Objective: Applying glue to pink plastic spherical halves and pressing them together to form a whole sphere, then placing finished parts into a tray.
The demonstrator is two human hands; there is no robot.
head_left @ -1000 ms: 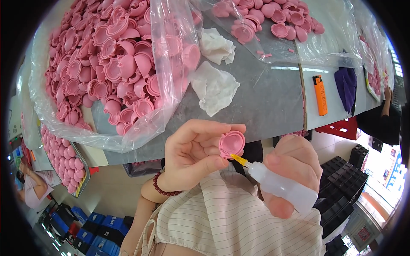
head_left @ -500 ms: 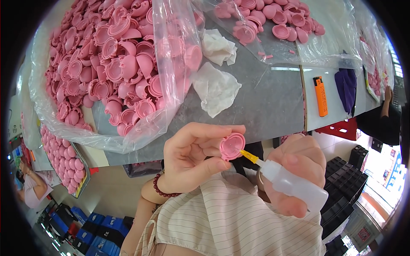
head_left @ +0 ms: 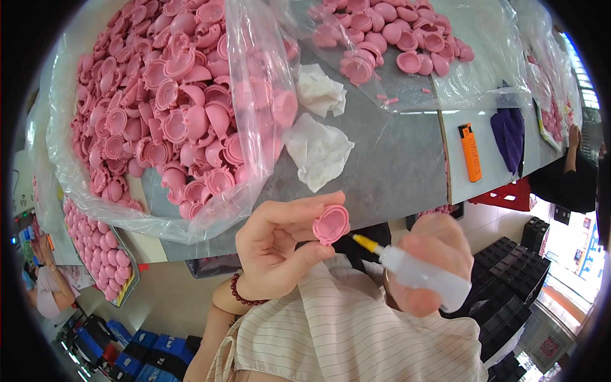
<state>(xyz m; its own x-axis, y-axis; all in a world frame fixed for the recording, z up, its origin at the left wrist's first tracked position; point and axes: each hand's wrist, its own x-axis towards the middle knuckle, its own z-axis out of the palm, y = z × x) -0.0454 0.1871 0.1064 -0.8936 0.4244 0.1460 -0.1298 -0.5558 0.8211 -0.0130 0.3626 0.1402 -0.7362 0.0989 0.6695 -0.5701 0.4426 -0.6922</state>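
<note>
My left hand pinches a small round pink plastic cap between thumb and fingertips, just below the grey table's front edge. My right hand grips a small translucent white squeeze bottle with a yellow nozzle. The nozzle tip points up-left and sits a short gap from the cap's lower right rim, not touching it. A bead bracelet circles my left wrist.
A big clear bag of several pink caps fills the table's left. A second bag with pink caps lies at the back. Crumpled white tissues, an orange lighter and a purple cloth lie on the grey table. Black crates stand right.
The bottle's nozzle, touching the pink cap a second ago, has drawn back down and to the right. My left hand still holds the cap in nearly the same place.
</note>
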